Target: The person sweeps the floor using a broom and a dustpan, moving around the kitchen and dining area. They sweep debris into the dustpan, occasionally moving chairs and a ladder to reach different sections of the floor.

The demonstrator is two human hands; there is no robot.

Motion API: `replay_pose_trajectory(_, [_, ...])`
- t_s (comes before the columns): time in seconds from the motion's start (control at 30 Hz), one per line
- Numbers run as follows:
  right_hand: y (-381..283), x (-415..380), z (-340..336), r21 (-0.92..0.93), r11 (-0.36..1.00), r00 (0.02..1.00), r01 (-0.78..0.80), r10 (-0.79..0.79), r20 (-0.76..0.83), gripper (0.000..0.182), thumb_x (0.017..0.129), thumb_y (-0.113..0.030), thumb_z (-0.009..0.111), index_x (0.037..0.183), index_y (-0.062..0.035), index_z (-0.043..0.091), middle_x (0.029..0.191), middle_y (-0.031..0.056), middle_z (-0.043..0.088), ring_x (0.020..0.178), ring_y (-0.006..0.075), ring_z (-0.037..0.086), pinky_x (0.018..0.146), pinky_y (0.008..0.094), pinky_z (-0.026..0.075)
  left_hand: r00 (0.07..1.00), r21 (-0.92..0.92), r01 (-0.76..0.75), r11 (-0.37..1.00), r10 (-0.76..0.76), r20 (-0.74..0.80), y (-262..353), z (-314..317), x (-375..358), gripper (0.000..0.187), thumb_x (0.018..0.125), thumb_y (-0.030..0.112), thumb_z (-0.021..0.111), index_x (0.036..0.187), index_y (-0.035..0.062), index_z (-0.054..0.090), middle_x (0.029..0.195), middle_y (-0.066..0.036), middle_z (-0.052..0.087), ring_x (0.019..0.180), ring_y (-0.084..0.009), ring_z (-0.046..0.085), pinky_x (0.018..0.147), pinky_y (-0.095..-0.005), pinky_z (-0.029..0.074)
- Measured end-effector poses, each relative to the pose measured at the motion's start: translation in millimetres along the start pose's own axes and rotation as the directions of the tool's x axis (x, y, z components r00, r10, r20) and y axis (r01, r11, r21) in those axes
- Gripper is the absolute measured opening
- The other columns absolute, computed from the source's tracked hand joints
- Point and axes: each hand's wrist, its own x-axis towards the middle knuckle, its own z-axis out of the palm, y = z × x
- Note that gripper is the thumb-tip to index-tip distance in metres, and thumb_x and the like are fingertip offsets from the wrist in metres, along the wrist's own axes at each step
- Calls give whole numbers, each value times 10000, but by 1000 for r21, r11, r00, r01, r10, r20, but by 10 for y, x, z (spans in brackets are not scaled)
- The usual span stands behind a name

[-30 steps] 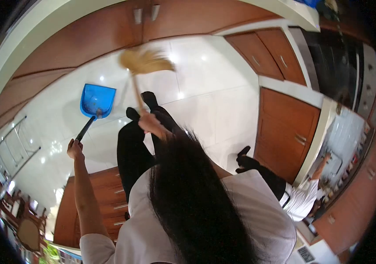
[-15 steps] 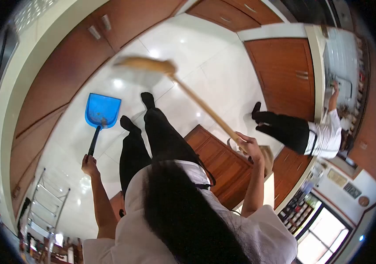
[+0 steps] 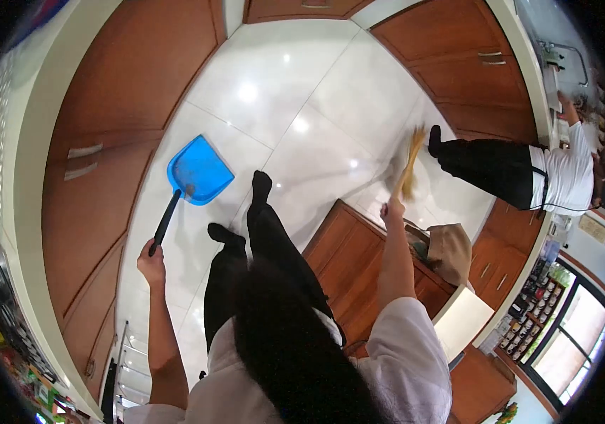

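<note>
At the left, my left hand (image 3: 151, 263) is closed around the black handle of a blue dustpan (image 3: 202, 169). The pan's tray is over the white tiled floor, with a small patch of grey debris near its handle end. My right hand (image 3: 391, 210) grips the wooden handle of a broom (image 3: 410, 166). The broom's yellowish bristles point away from me, close to the other person's feet, and look slightly blurred.
Another person (image 3: 507, 173) in a white top and black trousers stands at the right by the sink counter (image 3: 539, 85). A wooden cabinet (image 3: 352, 258) with a brown bag (image 3: 449, 253) lies right of my legs. Tall cabinets (image 3: 104, 162) line the left.
The broom has swung from the upper middle to the right, toward the other person's feet. The dustpan stays in my left hand, now turned slightly. The view has shifted.
</note>
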Motion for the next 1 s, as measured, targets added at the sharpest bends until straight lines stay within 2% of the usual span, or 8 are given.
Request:
replay_pose_trajectory(0.13, [-55,373,812,271,953,990,-132,111,89,265,794,-321,431,644,-124,335,431,45,346,307,163,312,279,262,248,985,232,-171,958,169,27,527,438,418,224,681,43,588,899,-5,608,738,-171,612,648,-223,600,597,-300,464])
replay_pose_trajectory(0.23, [168,430,1333,-106,991,928,82,-37,371,187,784,-255,417,719,-80,433,479,95,441,341,203,427,285,317,318,981,280,-196,940,189,54,1038,738,620,227,671,68,604,889,7,615,777,-186,607,704,-253,610,637,-311,471])
replay_pose_trajectory(0.4, [525,-724,1426,-574,458,735,679,-419,534,322,764,-187,386,1006,8,470,714,258,546,590,375,569,524,424,472,967,302,-255,918,246,69,1518,1257,829,247,657,98,619,892,22,619,788,-189,604,733,-279,607,672,-329,474])
replay_pose_trajectory(0.47, [985,-706,1212,-562,255,610,787,-459,646,400,767,-184,433,1124,-3,439,667,192,556,545,289,567,518,356,469,950,313,-306,899,311,32,1653,1453,856,249,646,103,621,883,26,623,786,-187,604,740,-300,600,689,-344,474])
replay_pose_trajectory(0.57, [316,-1263,356,-398,909,702,125,202,683,521,780,-160,507,1261,-64,333,579,47,515,408,99,434,306,228,302,977,314,-210,926,213,27,1825,1701,854,240,650,105,607,875,26,625,787,-190,604,737,-303,600,692,-344,473])
replay_pose_trajectory(0.63, [-173,-1606,-203,-229,973,755,-10,158,636,435,803,-101,472,1223,-31,386,705,50,545,456,76,467,300,186,272,975,364,-215,906,221,26,1975,1755,880,240,659,111,593,882,28,624,794,-194,603,738,-304,600,697,-344,473])
replay_pose_trajectory(0.8, [-725,-1765,-1158,-242,939,891,246,-121,439,396,835,-139,452,1210,-26,400,619,33,528,370,70,411,285,193,263,963,380,-265,886,265,53,1875,1607,958,250,663,118,594,889,13,620,773,-200,603,713,-292,604,674,-340,473])
replay_pose_trajectory(1.0, [-1609,4,301,-419,655,776,628,-489,398,242,845,-241,414,853,-39,547,479,12,434,354,88,398,324,230,309,983,297,-186,937,179,52,1659,1408,893,254,669,112,605,894,-6,615,718,-186,606,644,-244,606,597,-311,471])
